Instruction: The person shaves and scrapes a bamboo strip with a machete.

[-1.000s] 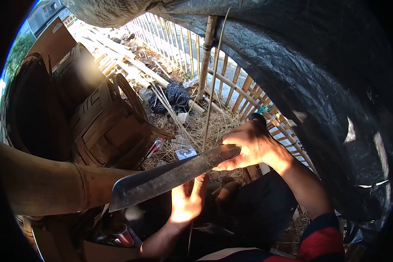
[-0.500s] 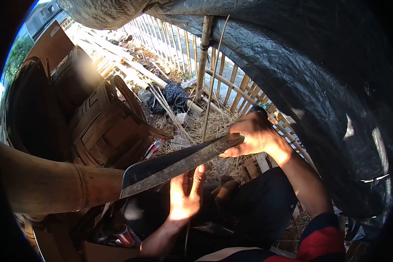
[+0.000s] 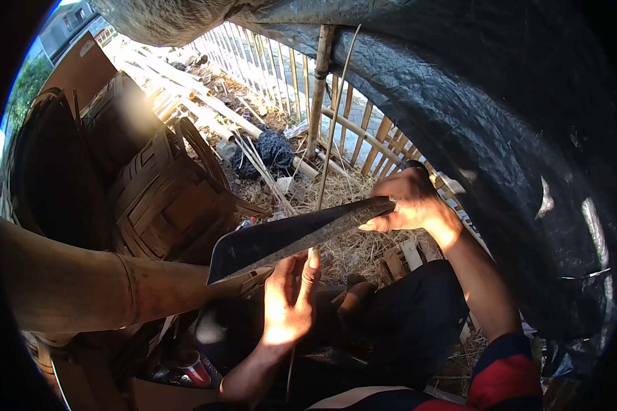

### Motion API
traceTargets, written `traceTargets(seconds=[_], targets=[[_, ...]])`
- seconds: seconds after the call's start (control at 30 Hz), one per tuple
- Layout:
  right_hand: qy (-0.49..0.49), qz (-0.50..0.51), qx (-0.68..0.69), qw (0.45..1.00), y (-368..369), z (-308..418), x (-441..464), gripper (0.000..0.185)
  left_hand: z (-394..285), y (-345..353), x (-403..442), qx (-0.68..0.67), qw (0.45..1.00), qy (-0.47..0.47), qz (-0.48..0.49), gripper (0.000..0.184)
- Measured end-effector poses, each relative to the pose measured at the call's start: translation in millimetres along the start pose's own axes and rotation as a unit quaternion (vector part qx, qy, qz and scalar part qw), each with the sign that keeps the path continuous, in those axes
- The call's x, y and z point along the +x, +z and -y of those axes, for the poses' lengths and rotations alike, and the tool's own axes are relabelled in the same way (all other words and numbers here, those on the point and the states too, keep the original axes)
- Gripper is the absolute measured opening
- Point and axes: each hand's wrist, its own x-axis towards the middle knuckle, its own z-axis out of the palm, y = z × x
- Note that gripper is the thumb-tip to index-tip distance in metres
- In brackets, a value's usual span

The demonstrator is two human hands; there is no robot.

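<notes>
My right hand (image 3: 410, 200) is wrapped around the dark handle of a machete (image 3: 288, 236). The broad blade reaches left and slightly down, its blunt end in front of a thick bamboo pole (image 3: 68, 284). A long thin bamboo strip (image 3: 336, 113) runs down from the top, passes behind the blade and shows again below my left hand (image 3: 291, 301). That hand is closed on the strip just under the blade, thumb up near the lower edge. The blade hides part of the strip and the left fingertips, so I cannot tell whether blade and strip touch.
Woven bamboo baskets (image 3: 168, 205) stand at the left. Beyond lie bamboo poles (image 3: 219, 109) and a black plastic bundle (image 3: 275, 152). A bamboo fence (image 3: 373, 140) and a black tarp (image 3: 528, 137) line the right. A red cup (image 3: 195, 372) is at lower left; straw (image 3: 353, 257) covers the ground.
The machete and my right hand have shifted a little to the right. The blade's far end has risen and its face has turned slightly. My left hand has hardly moved.
</notes>
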Motion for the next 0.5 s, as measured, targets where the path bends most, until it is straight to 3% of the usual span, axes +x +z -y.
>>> traceTargets(seconds=[0.5], targets=[[0.096, -0.028, 0.0, 0.995, -2.7, -32.5, -22.3, 0.058, -3.8, -6.0, -0.9, 0.044, 0.998, 0.024, 0.035, 0.019]])
